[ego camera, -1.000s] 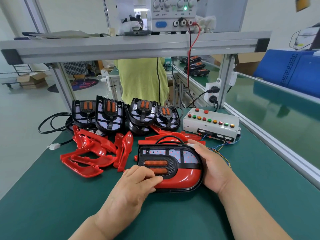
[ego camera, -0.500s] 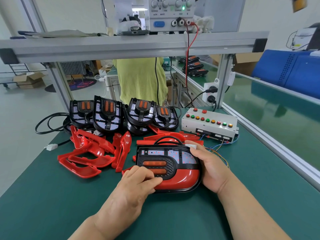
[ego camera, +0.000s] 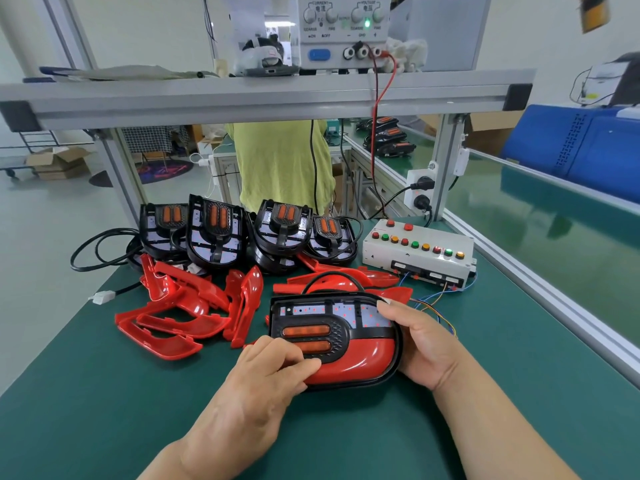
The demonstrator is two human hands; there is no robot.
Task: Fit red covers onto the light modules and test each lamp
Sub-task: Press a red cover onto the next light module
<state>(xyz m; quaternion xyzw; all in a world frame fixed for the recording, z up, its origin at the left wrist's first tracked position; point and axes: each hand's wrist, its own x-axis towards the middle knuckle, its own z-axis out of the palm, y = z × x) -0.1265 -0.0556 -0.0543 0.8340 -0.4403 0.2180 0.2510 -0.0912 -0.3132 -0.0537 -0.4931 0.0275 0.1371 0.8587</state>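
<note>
Both hands clamp one lamp on the green counter.
The left hand curls onto the glossy red plastic cover. The right hand grips the black oval light module, whose long axis runs 9 to 3 o'clock with the rounded end at 3. Loose red covers lie at 10 o'clock.

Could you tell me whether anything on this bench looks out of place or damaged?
Nothing looks damaged or spilled. The spare red covers lie jumbled, some on edge, left of the held light module, and a white connector lies unplugged near the left edge of the table.
</note>
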